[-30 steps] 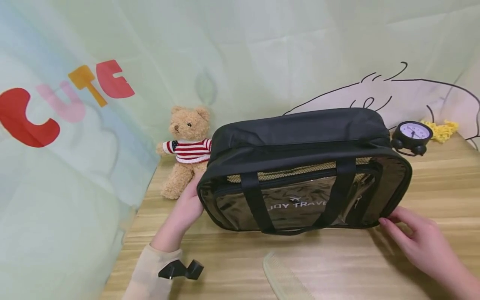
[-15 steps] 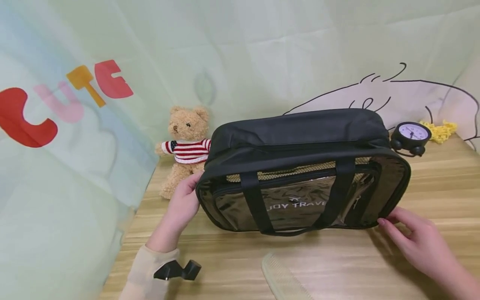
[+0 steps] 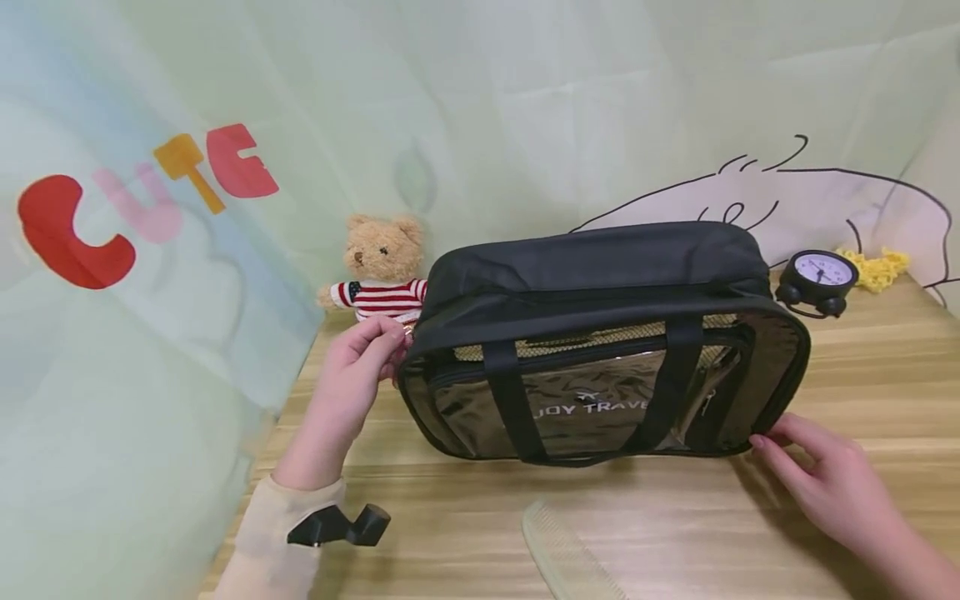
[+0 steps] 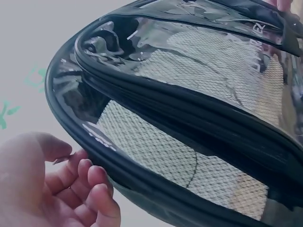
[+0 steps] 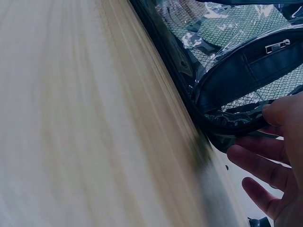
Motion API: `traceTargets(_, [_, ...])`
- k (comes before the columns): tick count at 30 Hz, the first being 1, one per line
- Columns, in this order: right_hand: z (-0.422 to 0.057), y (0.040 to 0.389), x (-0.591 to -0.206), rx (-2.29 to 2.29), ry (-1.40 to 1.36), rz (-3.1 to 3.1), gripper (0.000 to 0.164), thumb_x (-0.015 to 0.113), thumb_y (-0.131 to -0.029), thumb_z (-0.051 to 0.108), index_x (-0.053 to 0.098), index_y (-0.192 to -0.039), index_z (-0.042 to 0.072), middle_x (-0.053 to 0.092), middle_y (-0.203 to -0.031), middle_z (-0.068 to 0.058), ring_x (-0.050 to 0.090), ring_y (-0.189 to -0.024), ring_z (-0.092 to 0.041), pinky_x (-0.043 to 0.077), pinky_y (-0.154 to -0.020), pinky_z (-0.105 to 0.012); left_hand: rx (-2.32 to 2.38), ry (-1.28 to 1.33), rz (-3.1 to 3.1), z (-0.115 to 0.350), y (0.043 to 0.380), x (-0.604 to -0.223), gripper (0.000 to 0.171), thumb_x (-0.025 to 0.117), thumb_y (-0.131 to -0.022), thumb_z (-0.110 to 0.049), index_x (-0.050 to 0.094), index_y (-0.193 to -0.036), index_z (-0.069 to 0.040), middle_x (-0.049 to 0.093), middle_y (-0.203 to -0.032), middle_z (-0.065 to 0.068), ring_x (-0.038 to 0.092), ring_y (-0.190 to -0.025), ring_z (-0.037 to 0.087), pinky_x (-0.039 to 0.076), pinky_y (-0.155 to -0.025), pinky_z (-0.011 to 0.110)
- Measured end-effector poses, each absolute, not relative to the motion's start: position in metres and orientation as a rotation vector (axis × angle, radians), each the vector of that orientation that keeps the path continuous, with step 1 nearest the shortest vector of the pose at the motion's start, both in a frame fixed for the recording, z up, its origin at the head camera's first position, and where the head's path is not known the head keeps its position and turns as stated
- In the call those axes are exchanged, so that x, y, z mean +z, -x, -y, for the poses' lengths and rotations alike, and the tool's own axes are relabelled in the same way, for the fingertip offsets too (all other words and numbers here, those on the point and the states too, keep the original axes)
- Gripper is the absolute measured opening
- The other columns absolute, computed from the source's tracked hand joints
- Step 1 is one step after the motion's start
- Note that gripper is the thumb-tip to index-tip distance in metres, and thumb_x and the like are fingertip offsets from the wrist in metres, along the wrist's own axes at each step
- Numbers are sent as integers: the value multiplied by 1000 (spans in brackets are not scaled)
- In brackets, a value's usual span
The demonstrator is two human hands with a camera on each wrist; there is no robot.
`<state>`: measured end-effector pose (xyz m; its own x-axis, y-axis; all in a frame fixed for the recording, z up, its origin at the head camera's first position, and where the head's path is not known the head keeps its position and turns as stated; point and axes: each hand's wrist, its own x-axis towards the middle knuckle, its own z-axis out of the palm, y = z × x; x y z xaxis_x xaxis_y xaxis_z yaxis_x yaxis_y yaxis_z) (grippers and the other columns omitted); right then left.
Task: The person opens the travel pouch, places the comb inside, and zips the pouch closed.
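A black toiletry bag (image 3: 607, 258) with a clear front panel, webbing handles and white lettering stands on the table. At its upper left corner my left hand (image 3: 360, 358) pinches a small metal zipper pull (image 4: 61, 160) between thumb and forefinger. The other left fingers are curled loosely beside the bag's piped edge. My right hand (image 3: 821, 467) grips the bag's lower right corner, thumb on the front edge and fingers behind it. In the right wrist view a metal zipper pull (image 5: 277, 46) shows on the front pocket. Mesh-like material is visible through the clear panel.
A teddy bear (image 3: 382, 250) in a striped sweater sits behind the bag's left side. At right stand a black alarm clock (image 3: 817, 279) and a yellow fringed thing (image 3: 881, 268). A pale comb (image 3: 566, 550) lies in front. A printed curtain (image 3: 525, 125) hangs behind.
My left hand has moved up along the bag's left side from its lower part to the upper corner, now pinching the zipper pull. The right hand keeps its grip at the corner.
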<state>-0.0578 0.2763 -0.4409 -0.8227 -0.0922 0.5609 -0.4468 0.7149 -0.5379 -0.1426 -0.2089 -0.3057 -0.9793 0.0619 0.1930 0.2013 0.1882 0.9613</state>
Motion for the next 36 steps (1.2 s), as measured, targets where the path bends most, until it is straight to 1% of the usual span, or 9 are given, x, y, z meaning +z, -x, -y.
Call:
traceTargets(5, [-273, 57, -440, 941, -395, 2429, 30, 78, -84, -6, 71, -88, 23, 69, -80, 15, 56, -79, 14, 41, -71, -11, -1818, 369, 2321, 206, 146, -291, 21, 55, -104, -6, 64, -86, 1, 63, -76, -3, 54, -62, 11, 48, -58, 25])
traceTargets(9, [-273, 57, -441, 946, -388, 2435, 34, 78, -83, -7, 70, -90, 24, 69, -79, 16, 56, -79, 14, 41, -72, -11, -1687, 451, 2382, 201, 149, -275, 22, 58, -104, -10, 65, -88, 3, 62, -72, 0, 54, -59, 19, 49, -58, 29])
traceTargets(13, [-273, 57, -442, 943, -387, 2426, 35, 78, -82, -8, 71, -91, 25, 70, -80, 15, 56, -79, 15, 42, -73, -10, -1490, 498, 2521, 193, 151, -258, 24, 60, -105, -20, 68, -88, -5, 60, -73, 5, 54, -64, 25, 49, -63, 31])
traceTargets(16, [-273, 58, -443, 947, -401, 2419, 35, 78, -82, -9, 71, -91, 24, 70, -81, 13, 57, -80, 14, 42, -74, -10, -1363, 513, 2594, 183, 151, -247, 25, 62, -104, -27, 71, -87, -11, 63, -77, 4, 55, -69, 24, 48, -66, 31])
traceTargets(18, [-273, 58, -444, 951, -408, 2415, 35, 78, -82, -9, 71, -92, 24, 70, -82, 13, 57, -81, 14, 42, -74, -10, -1281, 544, 2626, 176, 150, -240, 26, 63, -104, -29, 71, -84, -15, 60, -73, 3, 52, -66, 23, 45, -64, 31])
traceTargets(21, [-272, 58, -444, 959, -411, 2401, 36, 78, -81, -11, 72, -91, 23, 70, -83, 13, 57, -80, 13, 42, -74, -10, -1172, 616, 2649, 164, 150, -230, 30, 62, -104, -29, 67, -77, -16, 49, -63, 4, 45, -59, 23, 40, -60, 33])
traceTargets(28, [-272, 61, -443, 958, -476, 2360, 37, 77, -79, -13, 72, -91, 21, 69, -86, 11, 57, -80, 11, 44, -76, -11, -1002, 628, 2592, 139, 143, -210, 27, 63, -103, -24, 69, -78, -17, 64, -70, -1, 50, -58, 19, 42, -62, 34])
traceTargets(32, [-273, 62, -444, 947, -489, 2339, 38, 77, -76, -16, 72, -89, 20, 68, -86, 12, 57, -81, 12, 44, -77, -10, -908, 660, 2572, 121, 140, -207, 28, 62, -102, -23, 65, -75, -17, 50, -60, 1, 45, -54, 20, 40, -60, 35])
traceTargets(36, [-275, 61, -444, 941, -500, 2340, 40, 78, -76, -16, 72, -89, 21, 67, -85, 13, 56, -79, 10, 44, -75, -11, -774, 670, 2522, 105, 139, -208, 29, 63, -101, -22, 62, -72, -18, 51, -62, -1, 46, -55, 18, 39, -59, 35])
